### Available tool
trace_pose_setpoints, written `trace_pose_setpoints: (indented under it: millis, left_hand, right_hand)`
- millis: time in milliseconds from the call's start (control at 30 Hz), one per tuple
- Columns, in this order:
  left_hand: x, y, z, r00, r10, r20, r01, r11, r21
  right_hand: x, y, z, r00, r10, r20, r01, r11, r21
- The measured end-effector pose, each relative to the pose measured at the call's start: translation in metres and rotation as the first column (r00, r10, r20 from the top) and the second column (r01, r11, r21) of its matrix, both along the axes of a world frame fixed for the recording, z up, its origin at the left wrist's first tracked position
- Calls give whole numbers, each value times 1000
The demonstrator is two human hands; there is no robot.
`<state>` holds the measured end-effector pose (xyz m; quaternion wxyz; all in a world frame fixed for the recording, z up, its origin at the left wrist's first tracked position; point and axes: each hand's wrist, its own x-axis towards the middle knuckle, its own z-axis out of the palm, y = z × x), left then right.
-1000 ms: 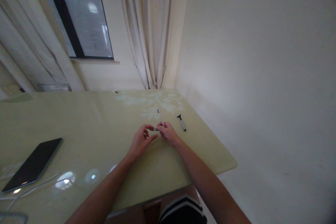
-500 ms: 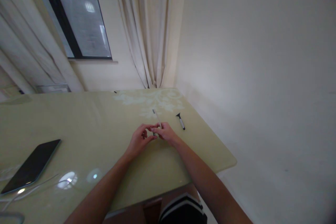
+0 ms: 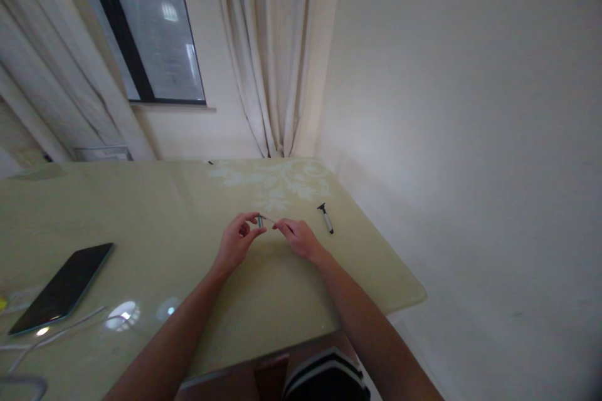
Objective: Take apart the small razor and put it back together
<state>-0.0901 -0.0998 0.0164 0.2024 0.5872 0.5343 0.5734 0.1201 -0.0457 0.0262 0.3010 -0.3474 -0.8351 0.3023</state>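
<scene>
A toothbrush [image 3: 268, 219] with a pale thin handle is pinched in my right hand [image 3: 300, 238], its head pointing left. Between the fingertips and thumb of my left hand [image 3: 235, 241] is a small green item [image 3: 260, 222], held roughly upright; it looks like a little tube, but is too small to name for sure. The brush head meets or overlaps the top of this green item; I cannot tell if they touch. Both hands are just above the table. To the right of my right hand lies a razor [image 3: 327, 219] with a black head and grey handle.
The glossy pale green table [image 3: 155, 213] has a rounded corner at the right, beside a white wall [image 3: 446, 138]. A dark tablet [image 3: 63, 288] and a white cable [image 3: 61, 333] lie at the left. Near the back edge is a small black object [image 3: 211, 163]. Curtains [image 3: 263, 44] hang behind.
My hands have moved apart, the left going left and slightly up. The toothbrush has swung from pointing away to pointing left, its head now at the small green item. The view shifted slightly.
</scene>
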Motion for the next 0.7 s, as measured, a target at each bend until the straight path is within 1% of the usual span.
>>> trace_pose_setpoints:
  millis: [67, 167, 200, 300, 333, 433, 567, 667, 700]
  left_hand:
    - [0, 0, 1, 1000, -2, 8, 2, 1000, 4]
    - [0, -1, 2, 1000, -3, 10, 3, 1000, 1]
    - [0, -1, 2, 1000, -4, 11, 4, 1000, -2]
    - [0, -2, 4, 1000, -9, 16, 10, 1000, -10]
    - [0, -2, 4, 1000, -9, 20, 9, 1000, -11]
    - [0, -2, 4, 1000, -12, 26, 12, 1000, -4]
    - [0, -1, 2, 999, -10, 32, 10, 1000, 0]
    - [0, 1, 0, 999, -15, 42, 15, 1000, -9]
    - [-1, 1, 0, 999, -16, 40, 16, 1000, -11]
  right_hand:
    - [0, 1, -1, 999, -36, -10, 36, 999, 13]
    - [1, 2, -2, 1000, 3, 8, -3, 1000, 3]
    - [1, 1, -2, 1000, -2, 17, 2, 1000, 3]
    - [0, 0, -2, 997, -75, 22, 74, 997, 23]
    - [0, 0, -2, 997, -80, 22, 79, 996, 27]
    - [0, -2, -1, 999, -36, 35, 35, 999, 33]
    - [0, -2, 0, 997, -59, 53, 57, 998, 36]
    - [1, -2, 0, 998, -14, 64, 13, 1000, 23]
    - [1, -2, 0, 998, -21, 60, 20, 1000, 19]
